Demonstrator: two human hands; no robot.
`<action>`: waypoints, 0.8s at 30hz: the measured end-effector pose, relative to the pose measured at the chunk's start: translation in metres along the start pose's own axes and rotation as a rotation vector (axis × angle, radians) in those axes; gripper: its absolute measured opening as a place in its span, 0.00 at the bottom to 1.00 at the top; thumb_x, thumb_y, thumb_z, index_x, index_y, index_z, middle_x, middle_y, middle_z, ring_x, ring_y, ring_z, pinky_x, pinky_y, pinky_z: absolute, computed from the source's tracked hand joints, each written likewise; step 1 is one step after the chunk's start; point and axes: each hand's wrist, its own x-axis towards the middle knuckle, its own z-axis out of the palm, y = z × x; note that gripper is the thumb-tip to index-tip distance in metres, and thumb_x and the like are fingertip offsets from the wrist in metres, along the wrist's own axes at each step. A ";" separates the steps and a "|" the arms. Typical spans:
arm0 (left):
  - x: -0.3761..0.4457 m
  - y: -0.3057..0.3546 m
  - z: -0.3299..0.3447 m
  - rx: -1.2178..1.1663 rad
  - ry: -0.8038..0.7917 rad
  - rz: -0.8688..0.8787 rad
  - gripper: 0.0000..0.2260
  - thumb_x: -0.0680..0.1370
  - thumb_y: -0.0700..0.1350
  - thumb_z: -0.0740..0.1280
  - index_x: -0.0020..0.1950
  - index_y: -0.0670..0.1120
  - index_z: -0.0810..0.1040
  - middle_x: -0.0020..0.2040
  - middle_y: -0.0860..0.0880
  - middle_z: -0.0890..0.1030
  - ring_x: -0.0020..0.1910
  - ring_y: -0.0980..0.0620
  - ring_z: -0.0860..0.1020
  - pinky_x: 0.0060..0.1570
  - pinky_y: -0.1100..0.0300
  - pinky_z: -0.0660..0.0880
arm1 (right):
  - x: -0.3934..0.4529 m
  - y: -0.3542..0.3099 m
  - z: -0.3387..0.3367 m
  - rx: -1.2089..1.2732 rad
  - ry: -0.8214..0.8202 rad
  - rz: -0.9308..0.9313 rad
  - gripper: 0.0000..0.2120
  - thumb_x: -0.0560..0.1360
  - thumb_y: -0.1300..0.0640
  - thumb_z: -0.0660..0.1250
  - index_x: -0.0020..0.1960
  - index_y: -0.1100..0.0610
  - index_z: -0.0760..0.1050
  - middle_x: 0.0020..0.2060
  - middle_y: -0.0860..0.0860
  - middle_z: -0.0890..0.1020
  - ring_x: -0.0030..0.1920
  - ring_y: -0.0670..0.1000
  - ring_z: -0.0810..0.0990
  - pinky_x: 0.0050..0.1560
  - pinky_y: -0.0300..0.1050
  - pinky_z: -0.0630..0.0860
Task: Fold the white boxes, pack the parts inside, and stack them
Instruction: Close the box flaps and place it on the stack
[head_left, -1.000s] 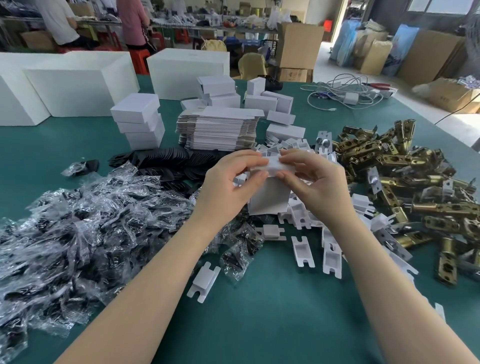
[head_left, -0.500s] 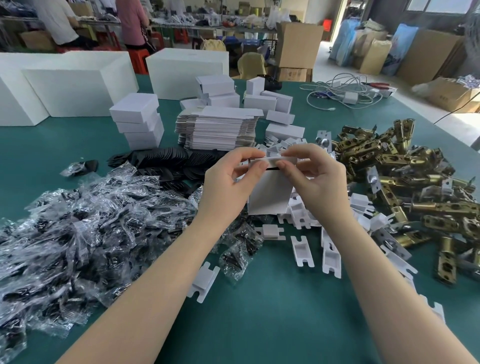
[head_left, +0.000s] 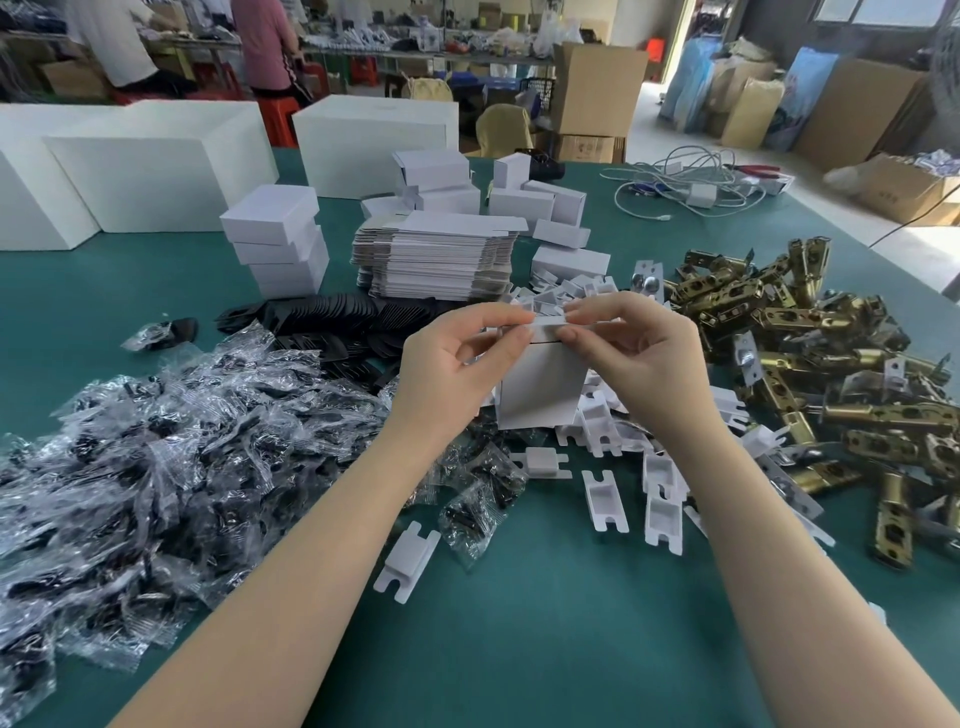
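White box (head_left: 537, 387) is upright above the worktop (head_left: 545, 623), between my hands in the head view. My left hand (head_left: 447, 371) and right hand (head_left: 647, 358) have their fingers clamped on its top flap, one at each end. I judge it light, thin card that creases easily, so I would hold near the fold lines and corners, not the flat panel.

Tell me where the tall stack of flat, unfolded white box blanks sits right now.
In the head view, the stack of flat white cardboard blanks sits at table centre beyond both hands, right of the pile of folded white boxes and behind the black parts.
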 end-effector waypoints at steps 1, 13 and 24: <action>0.000 0.000 -0.001 0.016 -0.007 0.022 0.06 0.78 0.40 0.70 0.53 0.49 0.83 0.43 0.61 0.84 0.42 0.63 0.82 0.46 0.69 0.76 | 0.000 0.000 -0.001 0.009 -0.001 0.011 0.05 0.72 0.61 0.74 0.46 0.55 0.80 0.47 0.49 0.85 0.47 0.48 0.86 0.49 0.48 0.83; 0.000 -0.005 -0.004 -0.038 0.000 -0.022 0.08 0.79 0.41 0.69 0.55 0.51 0.82 0.47 0.59 0.85 0.44 0.60 0.83 0.46 0.68 0.77 | 0.001 -0.002 -0.002 0.150 -0.012 0.092 0.08 0.72 0.67 0.73 0.47 0.55 0.81 0.47 0.47 0.85 0.47 0.46 0.86 0.47 0.38 0.81; 0.001 -0.004 -0.002 -0.021 0.019 -0.040 0.06 0.79 0.42 0.69 0.54 0.51 0.82 0.50 0.57 0.83 0.45 0.58 0.83 0.47 0.64 0.78 | 0.002 -0.003 -0.004 0.144 0.012 0.095 0.06 0.72 0.63 0.74 0.46 0.54 0.81 0.47 0.49 0.86 0.46 0.48 0.86 0.47 0.39 0.81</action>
